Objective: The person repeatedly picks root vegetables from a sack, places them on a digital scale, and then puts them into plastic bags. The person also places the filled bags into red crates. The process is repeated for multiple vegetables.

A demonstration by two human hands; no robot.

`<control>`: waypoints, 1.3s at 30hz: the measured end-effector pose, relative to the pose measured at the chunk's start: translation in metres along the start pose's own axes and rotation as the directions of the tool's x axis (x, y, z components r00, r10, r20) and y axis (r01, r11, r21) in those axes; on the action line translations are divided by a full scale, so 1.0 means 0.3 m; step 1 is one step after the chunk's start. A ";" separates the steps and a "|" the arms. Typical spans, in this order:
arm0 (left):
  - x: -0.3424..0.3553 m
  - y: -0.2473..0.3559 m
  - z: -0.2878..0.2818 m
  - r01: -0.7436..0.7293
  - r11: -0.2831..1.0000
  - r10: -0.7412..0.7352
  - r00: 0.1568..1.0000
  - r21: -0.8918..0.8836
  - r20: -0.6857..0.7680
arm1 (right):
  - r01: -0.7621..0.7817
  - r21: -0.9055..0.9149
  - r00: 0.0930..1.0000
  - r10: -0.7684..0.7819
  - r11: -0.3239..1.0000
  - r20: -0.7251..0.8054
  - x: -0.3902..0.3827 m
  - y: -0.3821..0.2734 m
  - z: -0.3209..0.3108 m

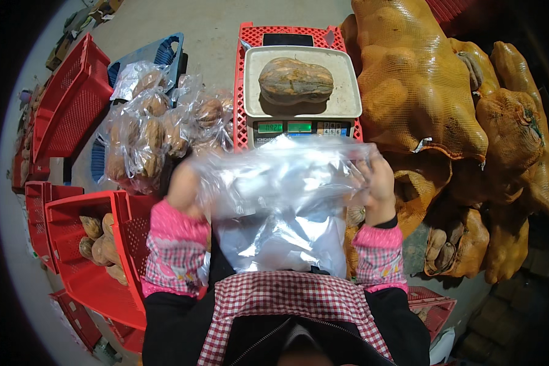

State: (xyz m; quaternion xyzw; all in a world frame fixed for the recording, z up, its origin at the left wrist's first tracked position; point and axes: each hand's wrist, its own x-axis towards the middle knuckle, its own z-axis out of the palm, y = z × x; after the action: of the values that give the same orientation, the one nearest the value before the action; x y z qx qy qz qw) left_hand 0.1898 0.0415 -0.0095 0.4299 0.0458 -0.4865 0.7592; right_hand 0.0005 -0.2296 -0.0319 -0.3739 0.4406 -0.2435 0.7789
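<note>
A clear plastic bag (274, 177) is stretched crosswise between my left hand (185, 186) and my right hand (378, 183), blurred in parts. Both hands grip its ends; the bag partly hides the left fingers. Beneath it lies more shiny clear plastic (277, 244), probably a pile of bags. Beyond my hands, a mottled tan-green squash (296, 80) rests on the cream pan (262, 110) of a digital scale (299, 128), whose lower part the bag covers. The scale stands on a red perforated crate (247, 36).
Bagged squashes (154, 134) are heaped at my left on blue crates (143, 52). Red crates (58, 104) stand farther left, one holding loose squashes (104, 244). Orange mesh sacks of squash (418, 85) crowd my right side. Another red crate (433, 308) is at lower right.
</note>
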 end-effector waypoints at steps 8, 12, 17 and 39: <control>0.197 0.091 0.125 -0.506 0.855 0.517 0.819 -0.113 0.249 | -0.498 0.606 0.754 -0.037 0.620 0.656 0.082 0.072 0.029; 0.394 -0.001 0.180 -0.015 0.995 0.000 0.989 -0.099 -0.151 | -0.220 0.745 0.933 -0.087 0.630 0.349 0.267 0.020 0.120; 0.520 -0.003 0.183 -0.001 0.997 -0.003 0.998 0.077 0.055 | -0.219 0.174 0.933 0.154 0.960 0.326 0.485 -0.028 0.220; 0.126 -0.164 0.101 -0.355 0.809 0.542 0.759 -0.469 0.361 | -0.104 0.592 0.784 -0.300 0.799 0.543 -0.042 0.095 0.196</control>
State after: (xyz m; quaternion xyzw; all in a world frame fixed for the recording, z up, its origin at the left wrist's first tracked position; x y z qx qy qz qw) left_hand 0.1606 -0.0138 -0.0388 0.1417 -0.1579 -0.3588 0.9090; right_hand 0.0469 -0.1820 -0.0288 -0.1934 0.0440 -0.2761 0.9404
